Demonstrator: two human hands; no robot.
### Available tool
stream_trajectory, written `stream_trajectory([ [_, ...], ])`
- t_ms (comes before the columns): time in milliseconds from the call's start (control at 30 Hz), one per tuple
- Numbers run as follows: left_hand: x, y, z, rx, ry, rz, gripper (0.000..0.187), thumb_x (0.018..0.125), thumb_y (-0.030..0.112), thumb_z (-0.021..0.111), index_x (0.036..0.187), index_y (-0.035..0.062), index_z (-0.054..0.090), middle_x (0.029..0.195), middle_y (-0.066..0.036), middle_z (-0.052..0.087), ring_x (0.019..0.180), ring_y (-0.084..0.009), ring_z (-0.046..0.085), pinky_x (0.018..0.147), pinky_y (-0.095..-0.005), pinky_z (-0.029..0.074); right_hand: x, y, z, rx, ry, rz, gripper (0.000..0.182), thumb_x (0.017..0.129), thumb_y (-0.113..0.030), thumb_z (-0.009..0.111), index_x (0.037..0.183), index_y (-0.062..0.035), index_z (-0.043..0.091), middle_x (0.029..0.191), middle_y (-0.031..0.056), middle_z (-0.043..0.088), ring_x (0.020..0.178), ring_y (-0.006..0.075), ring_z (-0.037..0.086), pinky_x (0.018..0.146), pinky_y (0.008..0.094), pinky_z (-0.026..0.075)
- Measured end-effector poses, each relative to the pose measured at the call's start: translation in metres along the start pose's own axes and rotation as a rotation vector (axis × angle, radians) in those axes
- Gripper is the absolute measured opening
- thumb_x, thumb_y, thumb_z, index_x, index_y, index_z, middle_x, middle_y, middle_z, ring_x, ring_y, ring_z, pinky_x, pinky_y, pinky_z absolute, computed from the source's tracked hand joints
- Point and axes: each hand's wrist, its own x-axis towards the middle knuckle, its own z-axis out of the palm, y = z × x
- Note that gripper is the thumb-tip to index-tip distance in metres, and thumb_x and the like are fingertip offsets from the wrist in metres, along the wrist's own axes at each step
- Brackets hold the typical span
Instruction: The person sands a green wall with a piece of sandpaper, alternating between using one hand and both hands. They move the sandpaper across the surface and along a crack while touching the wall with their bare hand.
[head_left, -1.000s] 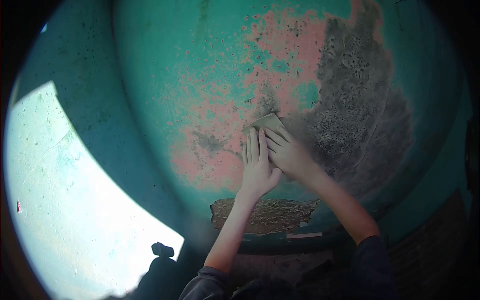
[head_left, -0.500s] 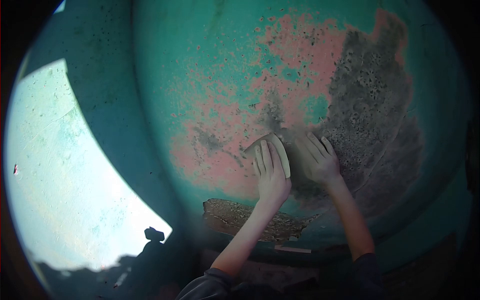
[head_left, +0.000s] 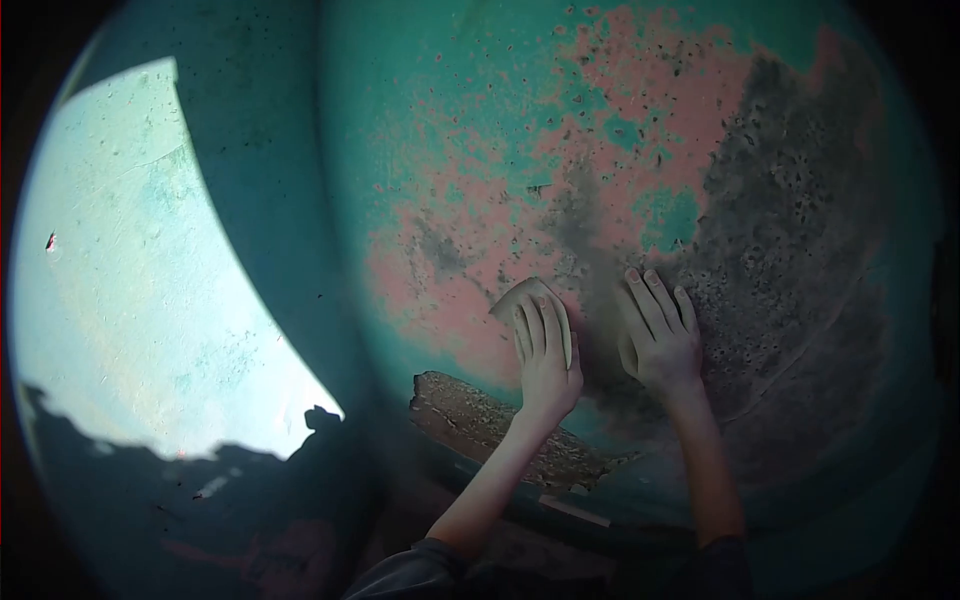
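Against a curved, painted surface [head_left: 440,330] I see both of my hands. My left hand [head_left: 545,365] presses a bent sheet of sandpaper [head_left: 513,300] to the wall, its fingers lying over the sheet; one edge curls up beside the fingers. The sheet sits where pink undercoat meets a grey worn area. To its right, my right hand [head_left: 662,350] rests flat on the dusty grey patch [head_left: 790,240], fingers stretched and slightly apart, with nothing visible in it. Whatever lies beneath that palm is hidden.
Below my left forearm is a rough brown exposed patch [head_left: 470,415] with a ragged edge. A pale strip [head_left: 575,511] lies under it. On the left, bright sunlight falls on another pale wall [head_left: 140,270], with shadows along its lower part.
The view has tilted and shifted, so the wall sits farther right. My left hand and the sandpaper have moved slightly down-left on the wall. My right hand stays about where it was on the grey patch.
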Motion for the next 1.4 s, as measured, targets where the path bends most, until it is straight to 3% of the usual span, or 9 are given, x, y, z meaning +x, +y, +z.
stream_trajectory([
  [200, 0.027, -0.046, -0.017, -0.121, 0.204, -0.213, 0.068, 0.107, 0.024, 0.044, 0.161, -0.0041, 0.012, 0.166, -0.031, 0.008, 0.152, -0.0532, 0.007, 0.123, -0.0575, 0.012, 0.001, -0.002, 0.006, -0.051, 0.056, -0.012, 0.044, 0.095, -0.021, 0.058, 0.138, -0.0168, 0.062, 0.147, 0.0044, 0.057, 0.137, 0.0226, 0.053, 0.113, 0.048, 0.04],
  [400, -0.045, -0.04, 0.016, -0.111, 0.021, -0.158, 0.064, 0.108, 0.023, 0.039, 0.161, -0.0033, 0.013, 0.166, -0.029, 0.008, 0.152, -0.0537, 0.003, 0.124, -0.0577, 0.01, -0.001, -0.002, 0.008, -0.035, 0.015, -0.014, 0.047, 0.095, -0.021, 0.059, 0.142, -0.0169, 0.059, 0.15, 0.0057, 0.055, 0.14, 0.0249, 0.051, 0.117, 0.0495, 0.034],
  [567, 0.013, -0.084, -0.027, -0.273, 0.177, -0.331, 0.065, 0.109, 0.025, 0.037, 0.161, -0.0035, 0.011, 0.167, -0.029, 0.007, 0.152, -0.0538, 0.002, 0.123, -0.0587, 0.008, 0.001, -0.005, 0.009, -0.058, 0.032, -0.001, 0.046, 0.095, -0.019, 0.061, 0.141, -0.0174, 0.06, 0.15, 0.0058, 0.055, 0.139, 0.0259, 0.051, 0.116, 0.0507, 0.035],
  [667, -0.02, -0.077, -0.003, -0.272, 0.179, -0.317, 0.065, 0.109, 0.026, 0.037, 0.161, -0.0028, 0.01, 0.167, -0.029, 0.006, 0.152, -0.0532, 0.002, 0.124, -0.0585, 0.008, 0.001, -0.006, 0.011, -0.078, 0.039, 0.0, 0.044, 0.095, -0.019, 0.062, 0.139, -0.0173, 0.062, 0.149, 0.0058, 0.055, 0.139, 0.0262, 0.052, 0.116, 0.0511, 0.035],
  [733, -0.063, -0.061, 0.016, -0.19, -0.067, -0.318, 0.064, 0.11, 0.026, 0.037, 0.161, -0.0019, 0.01, 0.167, -0.03, 0.006, 0.153, -0.0525, 0.003, 0.124, -0.0575, 0.009, 0.002, -0.008, 0.011, -0.087, 0.045, 0.008, 0.044, 0.095, -0.019, 0.062, 0.139, -0.0173, 0.062, 0.149, 0.0059, 0.056, 0.139, 0.0262, 0.052, 0.115, 0.0513, 0.035],
  [1033, 0.016, -0.106, -0.028, -0.27, 0.17, -0.295, 0.063, 0.11, 0.027, 0.036, 0.161, -0.001, 0.013, 0.167, -0.029, 0.006, 0.152, -0.0551, 0.004, 0.122, -0.0609, 0.008, 0.001, -0.011, 0.013, -0.115, 0.062, 0.028, 0.042, 0.094, -0.016, 0.063, 0.136, -0.0171, 0.065, 0.146, 0.006, 0.058, 0.136, 0.0267, 0.054, 0.114, 0.0521, 0.036],
  [1133, -0.047, -0.083, 0.006, -0.148, -0.074, -0.222, 0.064, 0.112, 0.03, 0.033, 0.162, -0.0007, 0.008, 0.169, -0.025, 0.001, 0.155, -0.048, -0.004, 0.124, -0.0577, 0.003, 0.001, -0.011, 0.014, -0.119, 0.072, 0.03, 0.042, 0.094, -0.016, 0.063, 0.135, -0.0175, 0.065, 0.146, 0.0058, 0.058, 0.136, 0.0267, 0.054, 0.114, 0.0521, 0.037],
  [1233, -0.057, -0.083, -0.003, -0.143, -0.161, -0.179, 0.065, 0.112, 0.032, 0.033, 0.162, -0.0007, 0.007, 0.169, -0.025, 0.001, 0.155, -0.048, -0.004, 0.124, -0.0578, 0.003, -0.002, -0.009, 0.016, -0.123, 0.082, 0.029, 0.042, 0.094, -0.016, 0.064, 0.135, -0.0182, 0.065, 0.145, 0.0056, 0.059, 0.135, 0.0268, 0.055, 0.114, 0.0521, 0.037],
  [1400, -0.009, -0.121, -0.034, -0.248, 0.002, -0.263, 0.066, 0.111, 0.03, 0.035, 0.162, -0.0019, 0.007, 0.168, -0.028, 0.002, 0.153, -0.0519, -0.002, 0.123, -0.0583, 0.006, -0.003, -0.009, 0.016, -0.13, 0.071, 0.03, 0.042, 0.094, -0.015, 0.064, 0.135, -0.0189, 0.065, 0.144, 0.0054, 0.059, 0.135, 0.0268, 0.055, 0.113, 0.0523, 0.038],
])
